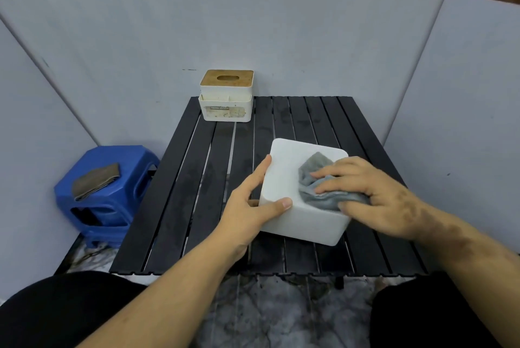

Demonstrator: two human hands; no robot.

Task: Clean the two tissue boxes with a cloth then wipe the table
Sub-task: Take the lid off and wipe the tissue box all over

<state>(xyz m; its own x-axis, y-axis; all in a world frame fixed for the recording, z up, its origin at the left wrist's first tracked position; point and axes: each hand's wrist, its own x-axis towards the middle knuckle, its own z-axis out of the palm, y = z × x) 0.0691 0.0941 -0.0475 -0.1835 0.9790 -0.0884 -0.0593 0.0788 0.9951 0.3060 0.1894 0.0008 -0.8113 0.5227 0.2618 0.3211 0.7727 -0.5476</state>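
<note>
Head: "TISSUE HOLDER"-labelled tissue box

The table is black, ribbed in long slats. On it sits a plain white tissue box with a grey cloth over it, and a second white tissue box with a tan wooden lid (its label looks stained brownish). A blue stool carries a grey-brown folded cloth. The floor is veined grey marble, the walls pale blue-grey.
</note>
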